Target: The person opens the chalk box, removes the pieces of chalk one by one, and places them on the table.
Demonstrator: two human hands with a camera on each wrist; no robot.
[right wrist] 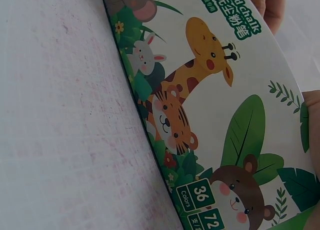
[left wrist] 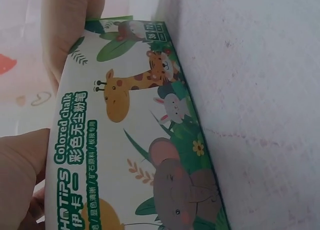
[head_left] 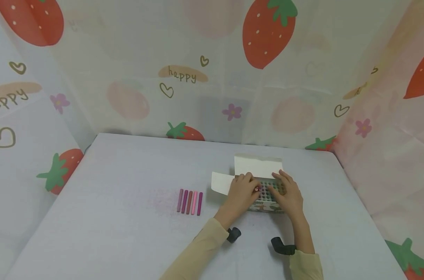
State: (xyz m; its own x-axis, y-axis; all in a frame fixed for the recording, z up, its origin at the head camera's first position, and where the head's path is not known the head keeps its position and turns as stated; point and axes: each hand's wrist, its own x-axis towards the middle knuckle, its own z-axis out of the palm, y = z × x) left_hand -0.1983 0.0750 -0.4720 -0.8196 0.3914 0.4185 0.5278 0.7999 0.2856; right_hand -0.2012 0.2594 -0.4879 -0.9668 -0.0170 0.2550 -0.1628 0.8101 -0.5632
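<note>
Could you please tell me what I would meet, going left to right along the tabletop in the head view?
Mauve chalk stick, first purple chalk stick, reddish-brown chalk stick, pink chalk stick, second purple chalk stick, left hand, right hand. The chalk box, overlapped by both hands, is left out.

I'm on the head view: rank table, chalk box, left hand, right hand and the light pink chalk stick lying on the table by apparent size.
1. Table
2. Chalk box, flaps included
3. Left hand and right hand, too alike to rank
4. Light pink chalk stick
</note>
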